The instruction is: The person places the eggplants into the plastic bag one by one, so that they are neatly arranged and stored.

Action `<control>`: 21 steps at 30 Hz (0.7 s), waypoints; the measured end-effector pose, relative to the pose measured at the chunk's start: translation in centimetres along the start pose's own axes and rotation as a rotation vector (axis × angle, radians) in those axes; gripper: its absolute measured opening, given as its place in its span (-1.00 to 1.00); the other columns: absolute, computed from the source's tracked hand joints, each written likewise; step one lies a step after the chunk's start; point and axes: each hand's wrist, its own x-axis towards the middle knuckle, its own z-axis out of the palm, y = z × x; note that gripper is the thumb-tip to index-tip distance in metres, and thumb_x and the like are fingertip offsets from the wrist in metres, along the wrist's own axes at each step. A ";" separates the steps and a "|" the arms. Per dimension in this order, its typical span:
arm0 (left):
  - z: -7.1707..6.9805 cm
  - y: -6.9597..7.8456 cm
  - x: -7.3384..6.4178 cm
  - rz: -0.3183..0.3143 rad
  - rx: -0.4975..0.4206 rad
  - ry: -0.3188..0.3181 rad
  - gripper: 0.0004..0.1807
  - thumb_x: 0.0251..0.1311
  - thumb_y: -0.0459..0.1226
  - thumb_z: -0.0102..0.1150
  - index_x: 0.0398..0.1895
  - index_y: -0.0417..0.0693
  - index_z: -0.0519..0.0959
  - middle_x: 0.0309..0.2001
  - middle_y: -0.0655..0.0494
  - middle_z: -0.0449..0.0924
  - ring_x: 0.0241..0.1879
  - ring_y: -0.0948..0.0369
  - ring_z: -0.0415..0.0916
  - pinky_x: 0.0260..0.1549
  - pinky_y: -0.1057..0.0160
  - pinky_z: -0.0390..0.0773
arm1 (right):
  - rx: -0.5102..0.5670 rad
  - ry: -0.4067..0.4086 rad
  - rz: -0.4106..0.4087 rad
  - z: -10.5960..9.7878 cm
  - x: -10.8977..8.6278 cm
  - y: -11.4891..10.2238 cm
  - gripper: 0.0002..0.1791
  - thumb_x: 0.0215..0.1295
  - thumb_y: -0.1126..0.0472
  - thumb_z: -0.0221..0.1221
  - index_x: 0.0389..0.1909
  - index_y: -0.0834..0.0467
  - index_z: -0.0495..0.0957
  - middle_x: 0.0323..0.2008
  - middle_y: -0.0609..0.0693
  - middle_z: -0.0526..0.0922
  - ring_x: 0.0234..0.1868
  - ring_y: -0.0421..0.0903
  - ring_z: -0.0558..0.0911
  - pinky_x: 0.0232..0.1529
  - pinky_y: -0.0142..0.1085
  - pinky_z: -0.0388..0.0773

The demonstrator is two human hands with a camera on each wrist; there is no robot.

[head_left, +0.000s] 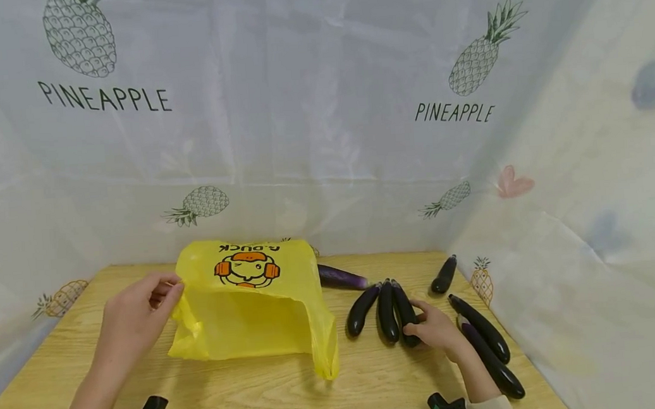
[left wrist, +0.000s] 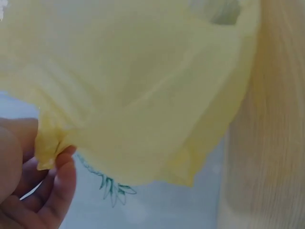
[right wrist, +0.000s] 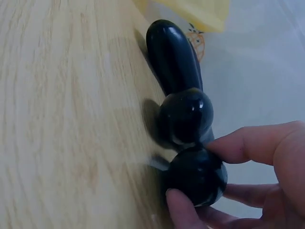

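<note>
A yellow plastic bag (head_left: 256, 330) with a duck print lies on its side, mouth facing me. At its left edge my left hand (head_left: 135, 313) pinches a gathered bit of the plastic between thumb and fingers, seen close in the left wrist view, where the bag (left wrist: 143, 95) fills most of the picture. My right hand (head_left: 436, 329) grips the rightmost eggplant (head_left: 405, 310) of a fanned group of three, thumb and fingers around its fat end. Beside it lie the middle eggplant (head_left: 388, 314) and the left eggplant (head_left: 362, 311). In the right wrist view the held eggplant (right wrist: 198, 174) is nearest.
A longer purple eggplant (head_left: 341, 276) lies behind, partly hidden by the bag. At the right edge of the wooden table (head_left: 375, 391) are a small eggplant (head_left: 444, 275) and two longer eggplants (head_left: 484, 330) side by side. A pineapple-printed sheet (head_left: 309, 104) walls the table in.
</note>
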 end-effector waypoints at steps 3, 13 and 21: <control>-0.2 0.0 0.0 0.015 -0.013 -0.064 -0.92 0.37 -0.31 0.41 -0.13 -0.01 0.73 -0.35 0.23 0.74 -0.41 0.36 0.58 -0.43 0.39 0.55 | 0.029 -0.016 0.007 -0.3 -0.1 0.3 -0.12 0.32 0.28 0.33 0.63 0.24 0.22 0.25 0.46 0.53 -0.18 0.07 0.75 -0.27 -0.04 0.75; 0.1 0.4 0.1 0.024 -0.068 -0.148 -0.92 0.35 -0.35 0.41 -0.15 -0.05 0.74 -0.29 0.15 0.76 -0.38 0.28 0.65 -0.39 0.34 0.65 | 0.039 -0.003 -0.060 -1.8 -2.0 -1.5 -0.10 0.43 0.18 0.33 0.69 0.12 0.12 0.39 0.48 0.39 -0.31 0.10 0.71 -0.21 0.02 0.70; 1.1 0.8 0.1 0.012 -0.105 -0.159 -0.96 0.35 -0.33 0.42 -0.21 -0.01 0.74 -0.31 0.21 0.72 -0.36 0.33 0.61 -0.36 0.34 0.66 | 0.002 -0.003 -0.161 -2.2 -4.2 -5.6 -0.11 0.45 0.16 0.35 0.69 -0.06 0.15 0.44 0.37 0.39 -0.03 0.03 0.76 -0.19 -0.11 0.72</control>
